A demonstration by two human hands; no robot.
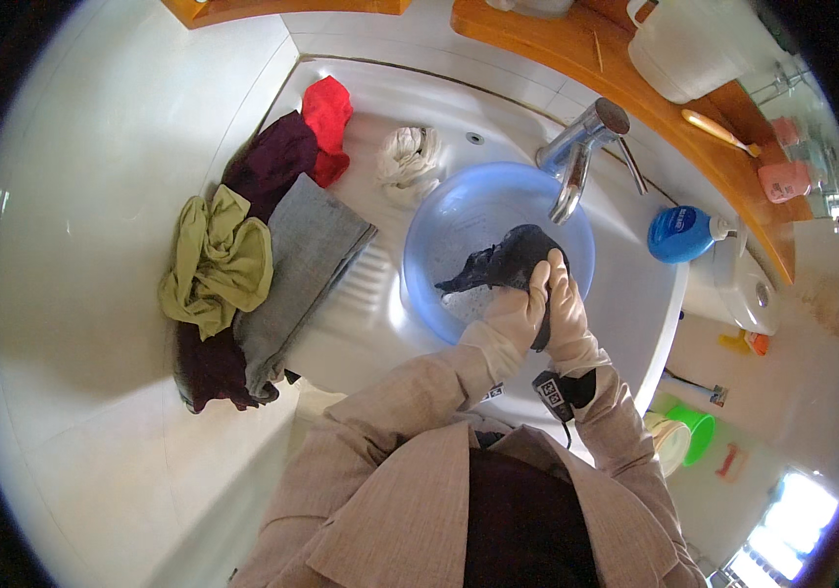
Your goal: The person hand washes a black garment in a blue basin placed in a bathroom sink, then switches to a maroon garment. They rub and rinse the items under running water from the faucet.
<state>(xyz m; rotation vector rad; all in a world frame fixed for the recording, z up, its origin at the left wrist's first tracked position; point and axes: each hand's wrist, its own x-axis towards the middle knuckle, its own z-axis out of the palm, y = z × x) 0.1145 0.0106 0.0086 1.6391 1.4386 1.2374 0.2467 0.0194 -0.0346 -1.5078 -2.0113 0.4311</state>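
A dark wet cloth (519, 257) is pressed between my two gloved hands over a translucent blue basin (427, 220). My left hand (511, 320) holds it from the left side, fingers pointing up toward the faucet. Against it from the right is my right hand (566, 309), its fingertips near those of the left. One end of the cloth trails left, low in the basin, where some suds show. Part of it also hangs below, between my wrists. The chrome faucet (574, 180) reaches over the basin's upper right rim.
Left on the white washstand (361, 353) lie a grey garment (302, 257), a yellow-green cloth (217, 257), dark purple cloth (272, 158), red cloth (327, 125) and a crumpled white cloth (411, 158). A blue pump bottle (680, 234) stands right, below a wooden shelf (655, 88).
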